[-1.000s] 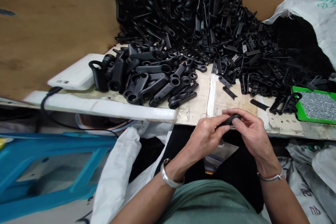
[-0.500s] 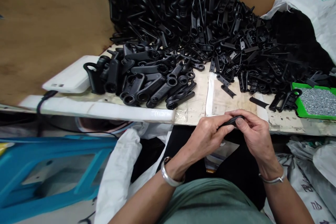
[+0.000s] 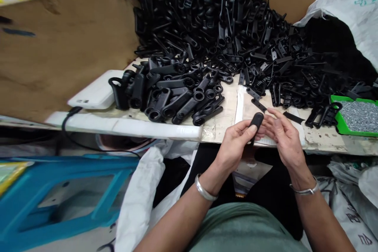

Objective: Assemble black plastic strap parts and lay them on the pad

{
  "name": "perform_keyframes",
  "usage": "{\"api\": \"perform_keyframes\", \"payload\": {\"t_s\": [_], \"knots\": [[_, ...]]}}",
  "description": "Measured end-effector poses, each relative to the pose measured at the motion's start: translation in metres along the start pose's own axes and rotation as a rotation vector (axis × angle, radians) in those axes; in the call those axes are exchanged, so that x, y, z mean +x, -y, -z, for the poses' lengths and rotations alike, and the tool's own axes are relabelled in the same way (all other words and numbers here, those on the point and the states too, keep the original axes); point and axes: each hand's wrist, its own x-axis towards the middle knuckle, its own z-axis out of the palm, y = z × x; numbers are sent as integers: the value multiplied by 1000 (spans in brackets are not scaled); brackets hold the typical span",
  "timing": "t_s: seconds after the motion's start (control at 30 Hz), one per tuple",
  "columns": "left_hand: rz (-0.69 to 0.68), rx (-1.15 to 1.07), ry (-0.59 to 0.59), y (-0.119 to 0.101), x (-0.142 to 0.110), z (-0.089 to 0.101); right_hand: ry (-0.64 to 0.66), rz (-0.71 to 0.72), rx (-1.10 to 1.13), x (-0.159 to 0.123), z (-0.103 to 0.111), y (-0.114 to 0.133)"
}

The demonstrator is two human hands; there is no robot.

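A black plastic handle part (image 3: 256,123) with a rounded end is pinched between the thumb and fingers of my left hand (image 3: 233,145), tilted upright over the table's front edge. Close by on its right is my right hand (image 3: 285,138), its fingers spread and apart, with no object in its grasp. Whether its fingertips touch the part's side I cannot make out. Just beyond the hands lie a flat black strip (image 3: 293,117) and a small black plate with holes (image 3: 258,105).
Black ring-ended handles (image 3: 177,98) lie left of centre, before a tall heap of black parts (image 3: 206,19). A green tray (image 3: 339,120) of small metal pieces stands at right. A white box (image 3: 94,90) with a cable sits left. Below is a blue stool (image 3: 73,165).
My right hand has come off the black handle part and opened. My left hand now holds the part turned more upright. The view has shifted slightly.
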Motion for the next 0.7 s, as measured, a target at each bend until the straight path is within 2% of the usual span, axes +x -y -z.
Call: {"api": "perform_keyframes", "payload": {"t_s": [0.07,0.13,0.27,0.3,0.37,0.43,0.5,0.53,0.6,0.7], "knots": [[-7,-134,-47,-2,0,-1,-57,45,-45,-9,-5,0],[-6,-203,-57,-2,0,-3,-42,79,-164,-19,-14,-1],[-12,-114,-6,1,-3,-1,32,129,-351,-29,-27,-2],[-44,-41,-3,1,-4,1,24,149,-381,-28,-27,-1],[-200,178,-35,-1,-7,9,30,194,-442,-25,-20,4],[-423,496,-66,-8,-10,19,72,261,-511,-21,-10,10],[-569,809,-25,-17,-12,26,112,329,-548,-18,0,15],[-582,919,14,-21,-14,28,115,351,-546,-17,4,16],[-529,994,56,-24,-16,28,88,362,-512,-17,8,16],[-375,837,55,-18,-18,23,53,321,-462,-20,7,9]]}}
